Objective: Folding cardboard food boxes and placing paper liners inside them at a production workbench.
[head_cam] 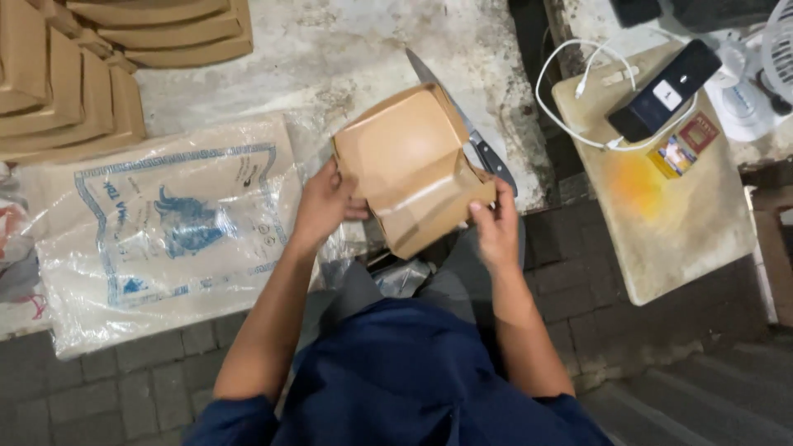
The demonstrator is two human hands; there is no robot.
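A brown cardboard box, partly folded, is held up in front of me over the edge of a concrete slab. My left hand grips its left side. My right hand pinches its lower right corner flap. A knife with a black handle lies on the slab just behind the box, its blade pointing away from me. My knees and dark blue shirt fill the bottom of the view.
A clear plastic pack of flat brown sheets lies at my left. Folded brown boxes are stacked at the upper left. At the right a pale board carries a phone, a white cable and small packets. Brick paving lies below.
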